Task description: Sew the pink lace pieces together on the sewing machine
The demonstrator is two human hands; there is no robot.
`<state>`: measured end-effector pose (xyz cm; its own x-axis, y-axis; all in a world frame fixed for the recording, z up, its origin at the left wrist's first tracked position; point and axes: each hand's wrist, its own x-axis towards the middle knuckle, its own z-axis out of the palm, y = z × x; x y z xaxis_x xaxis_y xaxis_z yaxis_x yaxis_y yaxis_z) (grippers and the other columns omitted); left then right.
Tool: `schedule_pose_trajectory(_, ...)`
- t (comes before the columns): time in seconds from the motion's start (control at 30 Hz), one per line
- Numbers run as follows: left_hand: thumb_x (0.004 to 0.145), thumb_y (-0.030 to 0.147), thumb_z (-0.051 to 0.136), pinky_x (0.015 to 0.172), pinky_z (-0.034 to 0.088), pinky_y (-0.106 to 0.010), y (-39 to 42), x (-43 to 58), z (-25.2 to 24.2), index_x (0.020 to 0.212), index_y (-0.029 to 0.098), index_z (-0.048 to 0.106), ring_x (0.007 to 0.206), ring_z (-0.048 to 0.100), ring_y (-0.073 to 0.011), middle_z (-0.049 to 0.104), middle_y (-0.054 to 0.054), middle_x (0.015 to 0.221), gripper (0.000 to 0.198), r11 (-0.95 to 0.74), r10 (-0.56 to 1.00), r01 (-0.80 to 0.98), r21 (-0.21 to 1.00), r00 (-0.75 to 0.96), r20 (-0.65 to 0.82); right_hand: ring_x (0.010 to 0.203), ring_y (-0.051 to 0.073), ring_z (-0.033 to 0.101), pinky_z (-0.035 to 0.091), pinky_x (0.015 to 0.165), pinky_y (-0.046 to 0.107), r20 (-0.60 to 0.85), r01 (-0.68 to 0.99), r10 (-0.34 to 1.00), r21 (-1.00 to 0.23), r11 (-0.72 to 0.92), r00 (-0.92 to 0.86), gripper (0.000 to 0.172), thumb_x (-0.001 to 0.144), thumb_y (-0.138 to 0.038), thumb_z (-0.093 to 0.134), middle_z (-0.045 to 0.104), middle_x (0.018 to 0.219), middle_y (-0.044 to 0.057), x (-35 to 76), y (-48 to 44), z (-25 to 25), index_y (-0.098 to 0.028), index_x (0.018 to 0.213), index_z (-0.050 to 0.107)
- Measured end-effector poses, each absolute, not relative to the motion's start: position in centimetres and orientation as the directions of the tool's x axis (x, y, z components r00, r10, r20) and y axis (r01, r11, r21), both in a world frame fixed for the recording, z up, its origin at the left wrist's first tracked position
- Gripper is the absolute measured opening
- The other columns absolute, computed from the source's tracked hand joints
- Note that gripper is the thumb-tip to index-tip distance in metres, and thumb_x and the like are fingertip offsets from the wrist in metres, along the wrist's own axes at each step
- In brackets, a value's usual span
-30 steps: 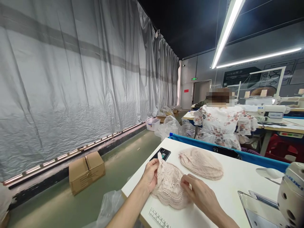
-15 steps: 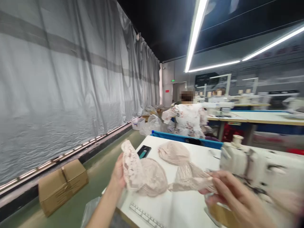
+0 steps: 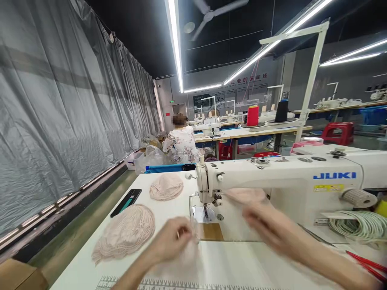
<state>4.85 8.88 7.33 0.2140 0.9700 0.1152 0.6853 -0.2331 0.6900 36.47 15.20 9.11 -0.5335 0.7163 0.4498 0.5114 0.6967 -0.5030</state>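
Observation:
My left hand (image 3: 177,237) is over the table in front of the sewing machine (image 3: 236,177), fingers curled together. A faint pale blur hangs below them; what it is I cannot make out. My right hand (image 3: 263,223) is smeared by motion beside a pale fabric piece (image 3: 246,195) under the machine's arm; whether it touches that piece is unclear. Left of my left hand lies a beige lace fabric cup piece (image 3: 128,229), scalloped at its edge. Another beige cup piece (image 3: 166,187) lies farther back. The needle area (image 3: 206,211) holds no visible fabric.
A dark phone (image 3: 126,202) lies at the table's left edge, and a clear ruler (image 3: 151,284) along the front. Coiled pale cord (image 3: 359,227) and red-handled scissors (image 3: 367,264) are at right. A co-worker (image 3: 183,143) sits ahead. A cardboard box (image 3: 21,276) stands lower left.
The view has swung right, bringing the whole machine into sight. My hands no longer stretch the beige lace piece between them; beige pieces now lie at left. My right hand has moved toward the machine arm.

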Motion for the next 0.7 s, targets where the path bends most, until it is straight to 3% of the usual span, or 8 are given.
schedule_pose_trajectory(0.07, 0.07, 0.011, 0.058, 0.072, 0.04, -0.027, 9.0, 6.6, 5.1, 0.074, 0.018, 0.062, 0.076, 0.054, -0.0173, 0.06, 0.0, 0.077, 0.009, -0.255, 0.953, 0.733, 0.631, 0.301, 0.035, 0.064, 0.015, 0.065, 0.053, 0.06, 0.025, 0.361, 0.469, 0.701, -0.546, 0.694, -0.615, 0.02, 0.093, -0.038, 0.047, 0.069, 0.089, 0.003, 36.1, 15.7, 6.3, -0.024, 0.097, 0.061)
schedule_pose_trajectory(0.13, 0.073, 0.011, 0.059, 0.078, 0.04, -0.029, 8.7, 7.3, 3.7, 0.084, 0.02, 0.066, 0.083, 0.056, -0.0192, 0.062, -0.001, 0.088, 0.016, -0.272, 0.943, 0.787, 0.554, 0.334, -0.011, 0.053, 0.012, 0.063, 0.054, 0.056, 0.024, 0.321, 0.473, 0.725, -0.586, 0.658, -0.61, 0.026, 0.1, -0.034, 0.034, 0.069, 0.086, 0.002, 36.4, 16.1, 4.1, -0.023, 0.108, 0.057)
schedule_pose_trajectory(0.2, 0.079, 0.013, 0.058, 0.08, 0.041, -0.029, 8.3, 7.3, 3.1, 0.098, 0.024, 0.066, 0.089, 0.057, -0.0193, 0.061, -0.002, 0.099, 0.024, -0.297, 0.937, 0.838, 0.458, 0.348, -0.03, 0.048, 0.012, 0.061, 0.053, 0.055, 0.026, 0.314, 0.486, 0.739, -0.592, 0.643, -0.595, 0.032, 0.102, -0.031, 0.026, 0.066, 0.076, 0.002, 36.9, 16.4, 3.0, -0.022, 0.101, 0.057)
schedule_pose_trajectory(0.3, 0.083, 0.018, 0.064, 0.086, 0.043, -0.027, 8.6, 7.2, 2.9, 0.112, 0.029, 0.064, 0.1, 0.057, -0.0187, 0.058, -0.002, 0.111, 0.031, -0.428, 0.887, 0.81, 0.4, 0.462, 0.012, 0.071, 0.019, 0.067, 0.053, 0.067, 0.031, 0.319, 0.471, 0.693, -0.548, 0.691, -0.646, 0.029, 0.099, -0.03, 0.037, 0.069, 0.083, 0.005, 36.8, 16.3, 2.1, -0.023, 0.087, 0.063)
schedule_pose_trajectory(0.37, 0.087, 0.028, 0.067, 0.098, 0.041, -0.03, 9.1, 7.0, 2.5, 0.118, 0.031, 0.062, 0.114, 0.053, -0.0213, 0.056, -0.004, 0.124, 0.031, -0.55, 0.822, 0.743, 0.381, 0.562, 0.091, 0.1, 0.027, 0.067, 0.053, 0.083, 0.039, 0.317, 0.448, 0.613, -0.46, 0.767, -0.724, 0.02, 0.094, -0.029, 0.05, 0.072, 0.106, 0.009, 36.2, 16.0, 1.4, -0.025, 0.099, 0.069)
schedule_pose_trajectory(0.47, 0.094, 0.045, 0.055, 0.115, 0.025, -0.045, 10.0, 6.4, 1.2, 0.134, 0.032, 0.052, 0.136, 0.039, -0.0278, 0.043, -0.009, 0.147, 0.042, -0.664, 0.743, 0.689, 0.29, 0.651, 0.157, 0.128, 0.04, 0.051, 0.047, 0.095, 0.06, 0.275, 0.432, 0.487, -0.238, 0.87, -0.829, 0.041, 0.092, -0.037, 0.059, 0.057, 0.14, 0.008, 35.5, 15.5, 0.1, -0.038, 0.133, 0.057)
schedule_pose_trajectory(0.6, 0.097, 0.051, 0.044, 0.117, 0.015, -0.056, 11.4, 5.0, -0.6, 0.147, 0.038, 0.032, 0.146, 0.025, -0.0282, 0.027, -0.007, 0.158, 0.053, -0.742, 0.67, 0.656, 0.139, 0.73, 0.13, 0.133, 0.04, 0.04, 0.04, 0.098, 0.07, 0.276, 0.366, 0.37, -0.071, 0.928, -0.887, 0.061, 0.095, -0.045, 0.054, 0.04, 0.149, 0.001, 35.4, 15.9, -0.8, -0.047, 0.148, 0.025)
schedule_pose_trajectory(0.7, 0.097, 0.048, 0.048, 0.116, 0.016, -0.058, 13.0, 4.2, -2.2, 0.151, 0.037, 0.022, 0.146, 0.023, -0.0295, 0.025, -0.008, 0.158, 0.061, -0.794, 0.6, 0.607, 0.014, 0.781, 0.176, 0.13, 0.035, 0.046, 0.035, 0.107, 0.061, 0.344, 0.263, 0.243, 0.012, 0.965, -0.907, 0.066, 0.093, -0.045, 0.058, 0.042, 0.146, 0.001, 35.2, 16.6, -0.7, -0.044, 0.15, 0.024)
